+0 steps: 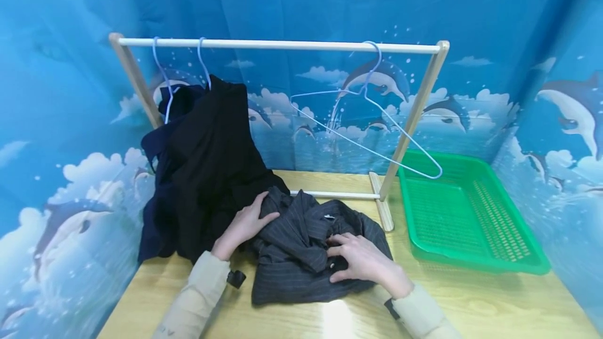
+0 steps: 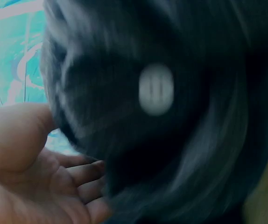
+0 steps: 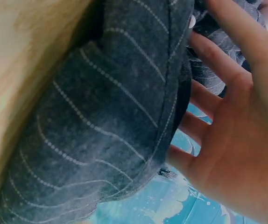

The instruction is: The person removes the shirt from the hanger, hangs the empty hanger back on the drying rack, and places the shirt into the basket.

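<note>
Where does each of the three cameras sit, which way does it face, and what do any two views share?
Head: looks forward and down at the table, rack, basket and striped garment; both hands and sleeves show.
Left wrist: close on blurred dark cloth with a pale button; left hand shows.
Right wrist: close on the striped garment; right hand, fingers spread, shows.
Shared: head and right wrist both show the striped garment and right hand.

A staged laundry booth: blue dolphin-print curtain walls [image 1: 56, 213] enclose a pale wooden surface [image 1: 494, 297] carrying a small wooden clothes rail [image 1: 278, 44], light-blue wire hangers [image 1: 372, 119] and a green plastic basket [image 1: 471, 213].
</note>
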Motion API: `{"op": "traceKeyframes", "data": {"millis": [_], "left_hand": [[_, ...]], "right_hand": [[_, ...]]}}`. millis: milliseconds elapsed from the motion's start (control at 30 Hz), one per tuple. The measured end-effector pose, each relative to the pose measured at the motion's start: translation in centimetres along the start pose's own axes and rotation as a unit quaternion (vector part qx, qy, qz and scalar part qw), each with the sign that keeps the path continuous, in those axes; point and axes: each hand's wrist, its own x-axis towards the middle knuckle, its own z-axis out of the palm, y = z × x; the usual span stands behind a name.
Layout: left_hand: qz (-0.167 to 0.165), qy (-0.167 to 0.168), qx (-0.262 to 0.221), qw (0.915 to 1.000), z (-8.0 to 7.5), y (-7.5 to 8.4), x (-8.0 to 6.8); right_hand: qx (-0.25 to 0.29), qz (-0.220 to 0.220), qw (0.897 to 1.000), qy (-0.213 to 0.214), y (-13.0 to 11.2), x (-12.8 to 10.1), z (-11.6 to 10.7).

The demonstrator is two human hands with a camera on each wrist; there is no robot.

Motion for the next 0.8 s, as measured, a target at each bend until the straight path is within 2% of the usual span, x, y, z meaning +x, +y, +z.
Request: {"op": "traceKeyframes", "data": {"millis": [67,133,300,400,500,567,633,700,800], "left_hand": [[0.009,-0.005,-0.017,0.9998,0.6,-0.1,0.2],[0.032,0.008,-0.014,0.9993,0.9,0.3,0.3],[0.140,0.030,0.007,0.9896,1.0,3.0,-0.6],[0.189,-0.004,0.007,0.9819,0.9,4.8,-1.8],[0.214,-0.063,0.052,0.9733,1.7,5.6,-3.0],[0.226,-0.099,0.100,0.9640,2.7,5.6,-3.7],[0.229,-0.120,0.151,0.9541,3.8,5.3,-4.3],[0.229,-0.123,0.184,0.9481,4.8,4.9,-4.7],[0.228,-0.109,0.210,0.9446,5.6,4.5,-5.0]], "right_hand": [[-0.006,0.015,1.000,-0.018,-0.2,0.0,0.0],[-0.009,0.027,0.999,-0.032,-0.3,0.0,0.1],[-0.020,0.054,0.997,-0.051,-0.3,0.0,0.2],[-0.035,0.063,0.996,-0.051,0.1,0.1,0.2],[-0.043,0.043,0.997,-0.037,0.8,0.0,0.1],[-0.033,0.014,0.999,-0.013,1.4,-0.2,-0.1],[-0.023,-0.015,0.999,0.031,2.1,-0.5,-0.2],[-0.017,-0.024,0.995,0.094,2.9,-0.7,-0.5],[-0.016,-0.013,0.984,0.178,4.1,-1.0,-1.3]]}}
